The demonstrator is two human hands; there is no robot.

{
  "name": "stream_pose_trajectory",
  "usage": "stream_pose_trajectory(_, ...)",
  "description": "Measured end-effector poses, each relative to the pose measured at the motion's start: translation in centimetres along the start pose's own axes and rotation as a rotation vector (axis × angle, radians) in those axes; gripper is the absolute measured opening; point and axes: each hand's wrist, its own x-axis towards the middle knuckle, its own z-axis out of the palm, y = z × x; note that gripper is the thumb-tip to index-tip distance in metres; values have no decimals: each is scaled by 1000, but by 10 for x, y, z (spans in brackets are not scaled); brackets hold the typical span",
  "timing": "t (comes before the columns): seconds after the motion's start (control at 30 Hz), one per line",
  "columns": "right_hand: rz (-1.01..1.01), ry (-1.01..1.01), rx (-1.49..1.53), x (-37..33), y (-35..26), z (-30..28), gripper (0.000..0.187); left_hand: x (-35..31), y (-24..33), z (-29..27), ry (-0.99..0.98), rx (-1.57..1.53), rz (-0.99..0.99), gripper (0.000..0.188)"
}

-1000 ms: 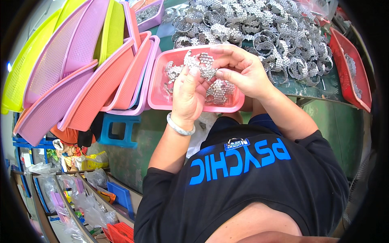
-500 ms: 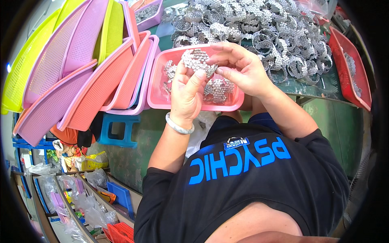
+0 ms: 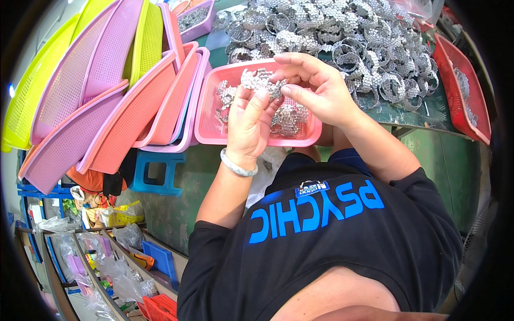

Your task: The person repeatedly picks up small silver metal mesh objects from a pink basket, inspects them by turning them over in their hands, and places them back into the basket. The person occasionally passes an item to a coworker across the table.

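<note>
A silver band of small linked metal pieces (image 3: 259, 80) is held up over a pink plastic basket (image 3: 205, 125). My left hand (image 3: 247, 125), with a pale bangle on its wrist, grips the band between thumb and fingers. At the band's right end, the thumb and fingers of my right hand (image 3: 325, 92) close on it from the side; its fingertips are partly hidden. More crumpled silver bands (image 3: 289, 119) lie in the basket beneath my hands, and others show at its left side.
A large heap of curled silver bands (image 3: 321, 32) covers the green table (image 3: 432, 115) ahead. A red basket (image 3: 447, 80) stands at the right. Stacked colored baskets (image 3: 126, 125) crowd the left, above a blue stool (image 3: 155, 184). Shelves with plastic bags (image 3: 118, 273) lie at lower left.
The band has tilted and dropped slightly between my hands, now showing its edge more. My right thumb and fingers have shifted a little to the left.
</note>
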Motion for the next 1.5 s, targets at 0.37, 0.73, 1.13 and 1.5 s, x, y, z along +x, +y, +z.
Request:
stream_pose_trajectory(0.37, -70, 14, -87, 5, 0, 0, 44, 1, 0, 3, 51, -35, -34, 38)
stream_pose_trajectory(0.73, -199, -90, -323, 12, -4, -3, 48, 0, -4, 3, 63, -21, -55, 39)
stream_pose_trajectory(1.13, -286, -14, -405, 13, -1, -2, 51, 2, -7, -1, -53, 4, 71, 52)
stream_pose_trajectory(1.5, -265, -58, -430, 9, -4, -2, 53, 6, -5, 1, -80, -85, 116, 72)
